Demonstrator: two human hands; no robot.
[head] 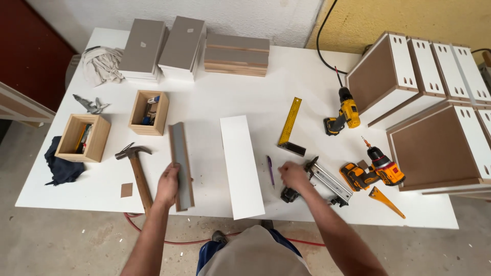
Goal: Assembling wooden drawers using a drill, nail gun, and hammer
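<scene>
L hand (168, 185): closed on grey panel (181, 166), gripping its near left edge; panel stands on its long edge on white table (215, 97).
R hand (294, 175): fingers wrapped on handle of nail gun (319, 181), which lies on table, body running off to hand's right.
Box nr L hand (149, 112): small open wooden box, just beyond panel's far end; blue and white bits inside, can't tell what exactly.
Box far L (83, 138): 2nd open wooden box, well left of L hand; holds thin upright items, too small to ID.
Betw hands: white board (241, 166) lying flat, purple pen (270, 170) just left of R hand.
Left of L hand: hammer (135, 164), close by.
Beyond R hand: yellow square (290, 125).
Right of R hand: two cordless drills (372, 171), white drawer boxes (434, 128) past them.
</scene>
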